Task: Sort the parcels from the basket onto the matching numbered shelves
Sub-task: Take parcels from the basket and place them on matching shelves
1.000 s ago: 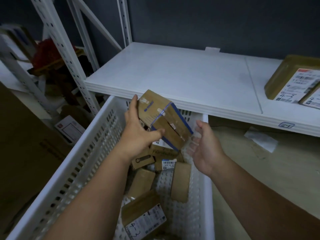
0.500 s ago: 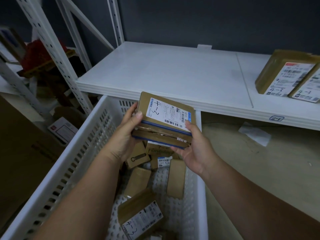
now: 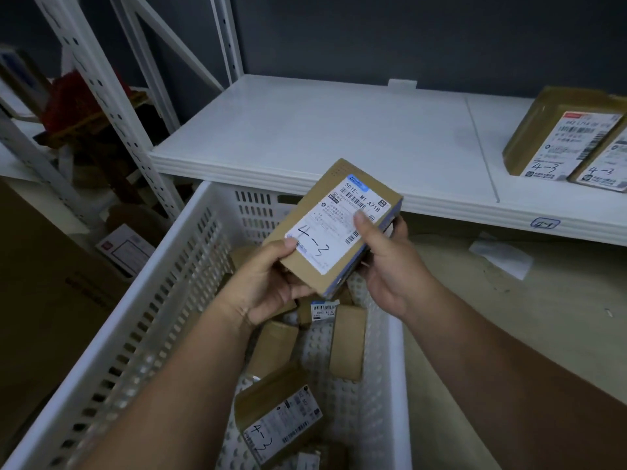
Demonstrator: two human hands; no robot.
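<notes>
A small brown parcel [image 3: 334, 225] with a white label handwritten "4-3" is held above the white perforated basket [image 3: 142, 320]. My left hand [image 3: 268, 283] grips its near left corner, thumb on the label. My right hand [image 3: 390, 266] grips its right side, thumb pressed on the label. Several brown parcels lie in the basket, among them one marked "4-3" [image 3: 281, 422] near the front. The white shelf [image 3: 339, 137] behind the basket carries a "4-1" tag [image 3: 545, 223] on its front edge. Two parcels marked "4-3" [image 3: 559, 140] stand at its right end.
White perforated shelf uprights [image 3: 101, 106] rise at the left, with red and brown clutter [image 3: 78, 106] behind them. A brown cardboard box [image 3: 40, 300] stands left of the basket. A white paper scrap [image 3: 502, 256] lies on the beige floor under the shelf.
The parcel has been turned in both hands so its label faces up and lengthwise toward me. One second ago only my left hand held it, label hidden.
</notes>
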